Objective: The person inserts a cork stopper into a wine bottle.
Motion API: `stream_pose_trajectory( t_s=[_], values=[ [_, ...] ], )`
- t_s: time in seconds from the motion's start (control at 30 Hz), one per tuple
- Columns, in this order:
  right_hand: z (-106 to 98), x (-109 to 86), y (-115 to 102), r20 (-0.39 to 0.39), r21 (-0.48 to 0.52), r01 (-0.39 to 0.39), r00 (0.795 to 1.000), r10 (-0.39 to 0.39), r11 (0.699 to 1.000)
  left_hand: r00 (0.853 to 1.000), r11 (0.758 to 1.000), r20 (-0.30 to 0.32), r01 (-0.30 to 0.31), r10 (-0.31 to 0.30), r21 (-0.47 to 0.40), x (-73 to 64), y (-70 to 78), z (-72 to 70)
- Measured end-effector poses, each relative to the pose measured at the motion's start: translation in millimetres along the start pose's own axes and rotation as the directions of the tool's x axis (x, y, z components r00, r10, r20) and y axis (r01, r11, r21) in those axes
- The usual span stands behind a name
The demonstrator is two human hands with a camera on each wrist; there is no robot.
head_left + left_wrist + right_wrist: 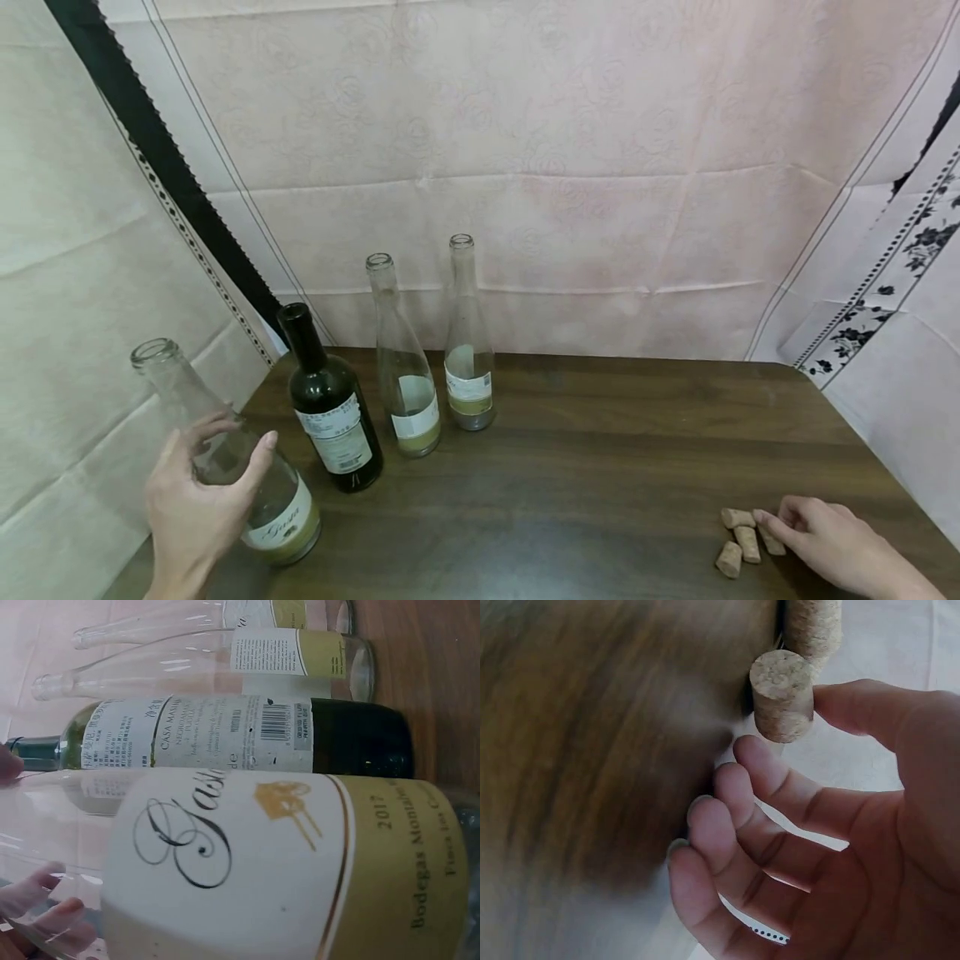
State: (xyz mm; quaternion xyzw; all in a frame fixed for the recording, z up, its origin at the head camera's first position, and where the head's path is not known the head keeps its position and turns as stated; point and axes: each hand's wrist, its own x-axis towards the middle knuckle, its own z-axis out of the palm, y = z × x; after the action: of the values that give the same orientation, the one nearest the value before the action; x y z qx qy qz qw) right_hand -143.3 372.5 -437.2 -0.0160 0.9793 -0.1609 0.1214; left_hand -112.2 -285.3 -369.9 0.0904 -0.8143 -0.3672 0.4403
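Clear bottle [283,518] reads "2017", "Bodegas"; left fingers [202,432] around it.

Cloth-walled booth [525,125], wood-grained table [585,467]

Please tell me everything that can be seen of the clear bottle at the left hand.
The clear bottle looks like colourless glass, with a narrow neck and open mouth. Its white label has black script and a cart-like drawing; the gold-toned band below shows 2017. The left hand curls around it. Its base seems to rest on the table, left of the dark bottle; any lean is unclear.
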Motion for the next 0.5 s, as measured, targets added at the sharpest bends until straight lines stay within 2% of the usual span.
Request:
stream_pose_trajectory(
  t_s=[0.13, 0.27, 0.5],
  values=[
    [0.0, 0.2, 5.5, 0.035, 0.033, 0.001, 0.999, -0.002, 0.999, 1.0, 0.999, 0.026, 0.015, -0.016, 0.032, -0.9, 1.8, -0.1],
    [0.9, -1.0, 6.5, 0.075, 0.077, -0.014, 0.997, 0.008, 0.997, 1.0, 1.0, 0.017, -0.011, 0.011, 0.018, -1.8, 1.8, -1.0],
    [-2.6, -4.8, 7.0, 0.013, 0.052, 0.058, 0.998, -0.059, 0.997, 0.999, 0.999, -0.009, -0.05, 0.05, 0.009, -8.1, 5.6, -3.0]
  ],
)
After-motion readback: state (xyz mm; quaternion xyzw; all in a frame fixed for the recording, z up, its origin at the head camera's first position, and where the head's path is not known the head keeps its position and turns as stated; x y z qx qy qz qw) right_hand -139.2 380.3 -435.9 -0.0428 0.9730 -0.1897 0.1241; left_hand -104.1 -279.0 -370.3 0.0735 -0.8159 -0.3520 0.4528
